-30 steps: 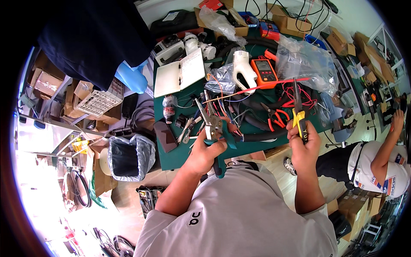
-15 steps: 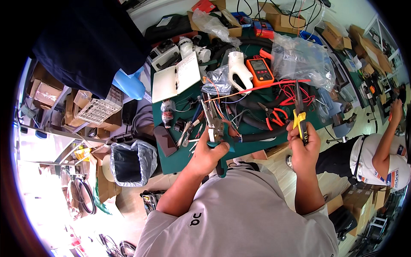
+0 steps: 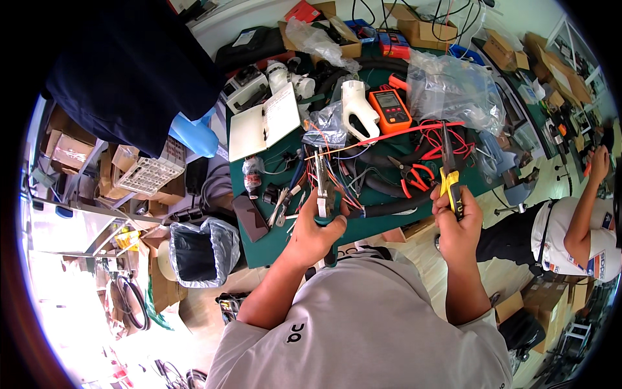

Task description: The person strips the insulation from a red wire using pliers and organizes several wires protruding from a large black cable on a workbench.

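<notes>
My left hand (image 3: 315, 227) is closed around a plier-type tool (image 3: 322, 170) with silver metal jaws and dark teal handles; its exact kind is unclear. In my right hand (image 3: 459, 217) are long-nose pliers (image 3: 448, 168) with yellow and black handles, pointing away from me. A thin red strip or sleeve (image 3: 395, 134), continuing as an orange wire on the left, runs between the two tools' tips. Whether either jaw grips it cannot be made out. Loose coloured wires (image 3: 338, 178) fan out beside the left tool, near a thick black sleeved cable (image 3: 395, 206).
On the green table (image 3: 272, 241) lie red-handled pliers (image 3: 414, 176), an orange meter (image 3: 391, 110), a white handle-shaped housing (image 3: 356, 110), an open notebook (image 3: 265, 124), a dark phone (image 3: 250, 217) and plastic bags (image 3: 457, 84). A lined bin (image 3: 206, 253) stands left; another person (image 3: 570, 233) is at right.
The tool in my left hand has turned, so its jaws look narrower and more coloured wires show beside it. My right hand and the long-nose pliers shift only slightly left.
</notes>
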`<action>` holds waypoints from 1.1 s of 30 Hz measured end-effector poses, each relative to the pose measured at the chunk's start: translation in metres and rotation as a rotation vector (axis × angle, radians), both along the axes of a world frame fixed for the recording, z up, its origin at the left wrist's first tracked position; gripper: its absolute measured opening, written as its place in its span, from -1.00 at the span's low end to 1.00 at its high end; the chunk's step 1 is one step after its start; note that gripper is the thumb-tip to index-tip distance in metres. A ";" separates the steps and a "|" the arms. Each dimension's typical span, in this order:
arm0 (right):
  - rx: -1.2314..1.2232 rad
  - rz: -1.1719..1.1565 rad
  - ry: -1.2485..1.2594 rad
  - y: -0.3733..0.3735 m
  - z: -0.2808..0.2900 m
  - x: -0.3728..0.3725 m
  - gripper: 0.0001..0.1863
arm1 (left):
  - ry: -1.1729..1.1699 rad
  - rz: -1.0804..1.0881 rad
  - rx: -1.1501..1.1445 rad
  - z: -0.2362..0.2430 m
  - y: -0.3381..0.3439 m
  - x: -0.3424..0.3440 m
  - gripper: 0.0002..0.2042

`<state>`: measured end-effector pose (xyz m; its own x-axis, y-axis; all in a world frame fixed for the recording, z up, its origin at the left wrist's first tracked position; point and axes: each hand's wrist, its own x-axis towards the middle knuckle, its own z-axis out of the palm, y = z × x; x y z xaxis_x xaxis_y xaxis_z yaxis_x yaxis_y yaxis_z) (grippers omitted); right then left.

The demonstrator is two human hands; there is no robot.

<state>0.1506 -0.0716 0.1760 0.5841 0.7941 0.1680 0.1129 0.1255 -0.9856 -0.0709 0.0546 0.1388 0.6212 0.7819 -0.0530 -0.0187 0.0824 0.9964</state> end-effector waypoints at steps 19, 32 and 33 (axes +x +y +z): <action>0.024 -0.042 -0.001 -0.007 -0.005 0.005 -0.91 | 0.060 0.085 0.019 0.000 0.001 0.018 -0.79; -0.070 0.025 0.039 -0.028 0.002 0.024 -0.83 | 0.007 -0.010 -0.026 0.006 0.002 0.024 -0.73; -0.068 0.037 0.029 -0.030 0.002 0.026 -0.83 | 0.020 -0.015 -0.015 0.006 0.003 0.021 -0.73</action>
<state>0.1762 -0.1020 0.1783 0.5582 0.8241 0.0962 0.0804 0.0616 -0.9949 -0.0499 0.0572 0.1448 0.6317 0.7714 -0.0765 0.0021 0.0970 0.9953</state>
